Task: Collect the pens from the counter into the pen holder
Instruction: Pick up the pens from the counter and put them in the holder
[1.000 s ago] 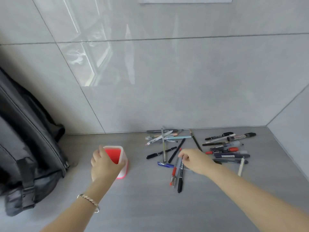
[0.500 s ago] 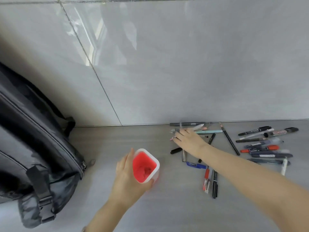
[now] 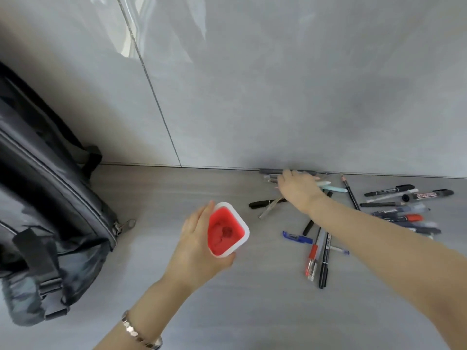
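The pen holder [image 3: 243,224], white outside and red inside, stands on the grey counter [image 3: 252,314] with nothing visible in it. My left hand [image 3: 197,246] is wrapped around its left side. My right hand [image 3: 299,190] lies palm down on pens by the wall, fingers reaching a grey marker [image 3: 267,171]. A silver pen [image 3: 268,211] and a black pen [image 3: 260,204] stick out from under it. A blue pen [image 3: 297,237], a red pen [image 3: 312,261] and a black pen [image 3: 325,261] lie nearer me. Several markers [image 3: 404,205] lie at the right.
A dark backpack [image 3: 50,198] leans against the tiled wall [image 3: 278,97] on the left, close to the holder. A teal pen [image 3: 334,189] and a dark pencil [image 3: 351,195] lie beside my right wrist. The bracelet on my left wrist [image 3: 139,334] shows at the bottom.
My right hand has moved from the near pens up to those by the wall. The silver pen has swung from straight to slanted. My left hand stays on the holder; the view has tilted down.
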`<state>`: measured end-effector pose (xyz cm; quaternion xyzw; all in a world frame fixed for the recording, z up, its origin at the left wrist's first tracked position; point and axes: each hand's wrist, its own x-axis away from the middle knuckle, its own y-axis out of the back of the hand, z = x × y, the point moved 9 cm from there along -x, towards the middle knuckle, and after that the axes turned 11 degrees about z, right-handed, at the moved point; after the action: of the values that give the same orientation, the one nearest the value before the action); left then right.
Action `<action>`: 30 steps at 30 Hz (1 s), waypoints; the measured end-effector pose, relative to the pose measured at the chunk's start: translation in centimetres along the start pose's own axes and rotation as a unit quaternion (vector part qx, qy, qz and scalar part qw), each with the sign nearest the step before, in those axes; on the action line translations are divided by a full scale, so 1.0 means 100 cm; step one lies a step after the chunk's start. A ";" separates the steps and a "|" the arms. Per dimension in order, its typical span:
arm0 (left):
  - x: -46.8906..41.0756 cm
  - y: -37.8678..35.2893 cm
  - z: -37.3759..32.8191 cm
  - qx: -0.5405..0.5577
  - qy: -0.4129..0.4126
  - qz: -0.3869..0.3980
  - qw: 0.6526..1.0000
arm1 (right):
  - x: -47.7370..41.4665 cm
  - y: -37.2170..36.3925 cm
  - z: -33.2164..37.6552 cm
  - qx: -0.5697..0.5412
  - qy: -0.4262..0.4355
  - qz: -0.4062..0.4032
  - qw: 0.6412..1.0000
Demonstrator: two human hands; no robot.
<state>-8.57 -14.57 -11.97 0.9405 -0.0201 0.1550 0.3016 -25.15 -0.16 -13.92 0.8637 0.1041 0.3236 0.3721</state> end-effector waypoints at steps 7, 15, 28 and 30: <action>-0.003 -0.005 0.008 0.019 -0.019 0.001 1.000 | 0.077 0.061 -0.088 -0.564 -0.081 -0.211 0.795; -0.003 -0.002 0.000 0.026 -0.049 -0.003 0.998 | 0.098 0.086 0.047 -0.761 0.099 -0.078 0.637; -0.003 -0.002 0.006 0.034 -0.032 0.008 0.999 | 0.037 0.012 -0.004 -0.533 0.013 -0.065 0.843; -0.003 -0.003 0.008 0.033 -0.031 0.007 0.999 | 0.013 -0.007 0.023 -0.439 0.072 -0.010 0.895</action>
<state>-8.65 -14.81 -12.81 0.9541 -0.0310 0.1289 0.2684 -22.62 -0.44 -14.94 0.5854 -0.0130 0.3941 0.7084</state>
